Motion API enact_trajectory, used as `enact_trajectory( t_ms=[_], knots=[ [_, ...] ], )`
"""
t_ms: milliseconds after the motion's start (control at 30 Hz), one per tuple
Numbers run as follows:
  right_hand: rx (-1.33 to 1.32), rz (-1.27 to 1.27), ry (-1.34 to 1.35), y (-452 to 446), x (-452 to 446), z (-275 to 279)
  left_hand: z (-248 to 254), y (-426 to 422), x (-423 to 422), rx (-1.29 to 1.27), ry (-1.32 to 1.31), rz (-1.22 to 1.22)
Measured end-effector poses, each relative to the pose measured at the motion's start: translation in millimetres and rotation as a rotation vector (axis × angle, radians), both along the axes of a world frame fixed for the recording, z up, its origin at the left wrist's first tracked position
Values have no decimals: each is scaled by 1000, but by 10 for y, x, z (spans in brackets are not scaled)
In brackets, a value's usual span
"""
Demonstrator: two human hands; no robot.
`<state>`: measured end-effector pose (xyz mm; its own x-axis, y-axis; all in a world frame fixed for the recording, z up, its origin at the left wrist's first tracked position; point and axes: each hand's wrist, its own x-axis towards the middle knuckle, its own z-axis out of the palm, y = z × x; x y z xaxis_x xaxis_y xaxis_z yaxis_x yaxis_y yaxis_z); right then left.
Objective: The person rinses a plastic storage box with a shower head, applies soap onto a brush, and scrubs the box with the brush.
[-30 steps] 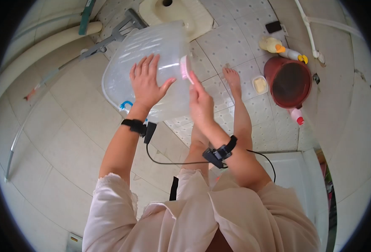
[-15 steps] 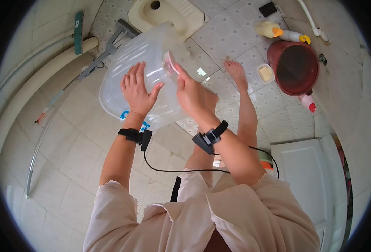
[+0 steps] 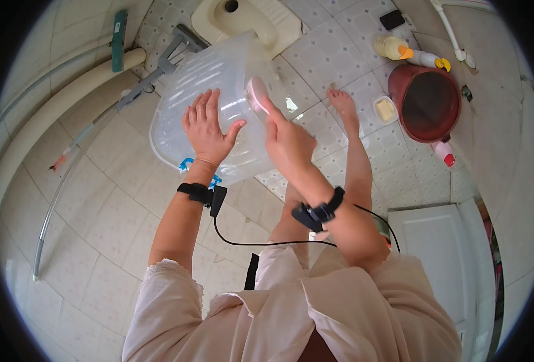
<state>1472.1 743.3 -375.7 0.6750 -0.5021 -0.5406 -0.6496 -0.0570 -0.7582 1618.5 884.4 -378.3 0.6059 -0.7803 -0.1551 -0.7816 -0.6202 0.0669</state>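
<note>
A large translucent plastic storage box (image 3: 185,114) with blue clips (image 3: 186,164) stands tilted in front of me. My left hand (image 3: 209,130) lies on it with fingers stretched and thumb apart. In my right hand (image 3: 290,143) is the handle of a pink scrub brush (image 3: 257,93). The brush head is against or just over the box's surface near its right part; whether the bristles touch, I cannot tell. Both wrists wear black straps joined by a cable.
Beyond the box is a squat toilet (image 3: 267,24), with a grey-headed mop (image 3: 158,69) at its left. To the right stand a dark red bucket (image 3: 396,99), bottles (image 3: 392,47), a soap dish (image 3: 385,110) and a black phone-like object (image 3: 392,20). A white door (image 3: 430,259) is behind right.
The brush has shifted slightly right and its pink back now faces up more. My left hand keeps its place on the box. The whole view has moved a little.
</note>
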Motion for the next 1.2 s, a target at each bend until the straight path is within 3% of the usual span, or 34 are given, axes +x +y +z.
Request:
enact_trajectory(
  t_ms=[233,367,467,533,633,700,767,800,933,1033,1133,1200],
  knots=[
    [-68,101,76,-90,289,-163,-8,-25,46,-14,-5,8],
    [-18,104,102,2,45,106,12,-27,48,-20,-3,11],
    [-53,-19,-34,70,1,163,2,-14,33,-17,-2,10],
    [-38,88,77,-48,249,106,4,-15,70,-23,4,18],
    [3,92,93,-116,384,-400,12,-1,47,-17,4,22],
    [93,15,98,-118,348,-711,7,-28,43,-17,-2,7],
    [458,-408,-82,-131,353,-778,19,-21,33,-25,-5,15],
    [596,-485,-114,-121,346,-811,22,-6,24,-22,-4,17],
    [711,-458,-200,8,400,-801,-3,-7,51,-26,-3,15],
    [1118,-502,-98,-54,460,-850,-4,9,24,-29,-8,13],
    [1160,-612,-85,9,584,-916,0,25,14,-44,-11,12],
    [809,-648,-30,55,624,-894,-21,38,3,-58,-4,14]
  ],
)
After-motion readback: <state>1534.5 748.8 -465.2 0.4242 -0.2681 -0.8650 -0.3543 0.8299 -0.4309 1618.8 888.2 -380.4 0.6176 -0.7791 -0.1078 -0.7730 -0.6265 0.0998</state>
